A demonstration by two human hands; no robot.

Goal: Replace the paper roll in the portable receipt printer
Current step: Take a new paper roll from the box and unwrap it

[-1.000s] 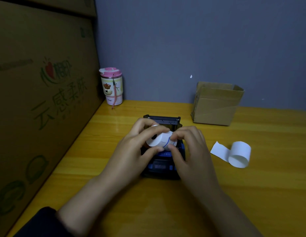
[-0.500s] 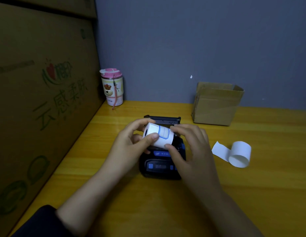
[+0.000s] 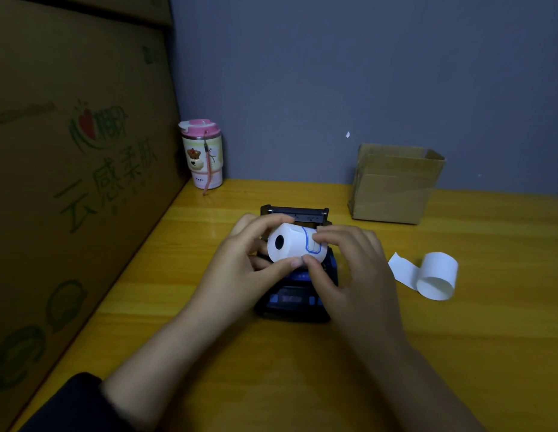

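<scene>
A full white paper roll (image 3: 288, 243) with a blue-outlined sticker is held just above the black and blue portable printer (image 3: 294, 302), whose lid (image 3: 294, 212) stands open at the back. My left hand (image 3: 240, 263) grips the roll's left part between thumb and fingers. My right hand (image 3: 352, 269) pinches its right end at the sticker. The roll's dark core hole faces left, toward me. The printer's paper bay is hidden behind the roll and my fingers. A loose, mostly unwound white paper roll (image 3: 433, 275) lies on the table to the right.
The yellow wooden table (image 3: 458, 353) meets a grey wall. A small open cardboard box (image 3: 396, 185) stands at the back right. A pink-lidded cup (image 3: 202, 154) sits in the back left corner. A large printed carton (image 3: 68, 182) walls the left side.
The new roll has been turned in my fingers and lifted slightly, so its core hole now faces left and the blue sticker sits under my right fingertips. The printer has stayed put.
</scene>
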